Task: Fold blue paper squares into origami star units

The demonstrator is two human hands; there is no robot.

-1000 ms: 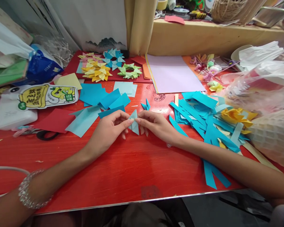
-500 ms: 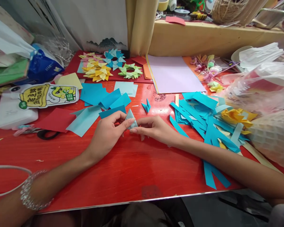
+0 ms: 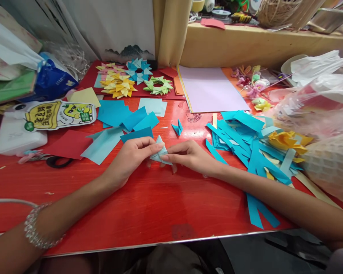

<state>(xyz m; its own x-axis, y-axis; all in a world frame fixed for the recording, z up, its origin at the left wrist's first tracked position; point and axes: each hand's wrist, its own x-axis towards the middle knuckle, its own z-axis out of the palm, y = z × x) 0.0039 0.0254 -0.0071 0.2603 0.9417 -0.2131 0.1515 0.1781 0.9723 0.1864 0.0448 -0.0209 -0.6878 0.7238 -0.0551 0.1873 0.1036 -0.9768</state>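
Observation:
Between my two hands is a small pale blue folded paper (image 3: 160, 150) with a pointed top, just above the red table (image 3: 148, 213). My left hand (image 3: 134, 158) pinches its left side between thumb and fingers. On its right side, my right hand (image 3: 190, 156) grips the lower corner with the thumb on top. A small blue folded piece (image 3: 177, 128) stands on the table behind my right hand. Blue paper sheets (image 3: 112, 113) lie beyond my left hand, with a light blue sheet (image 3: 103, 145) nearer it.
Blue strips (image 3: 255, 156) are piled under and beyond my right forearm. Folded paper rings (image 3: 157, 85) and a lilac sheet (image 3: 214, 89) lie at the back. Black-handled scissors (image 3: 58, 162), red paper (image 3: 70, 144) and a yellow pouch (image 3: 60, 115) are at left, plastic bags (image 3: 326, 163) at right.
The pale blue paper shows a wider folded shape, with its lower right corner spread toward my right hand. My hands are slightly farther apart, both still holding it.

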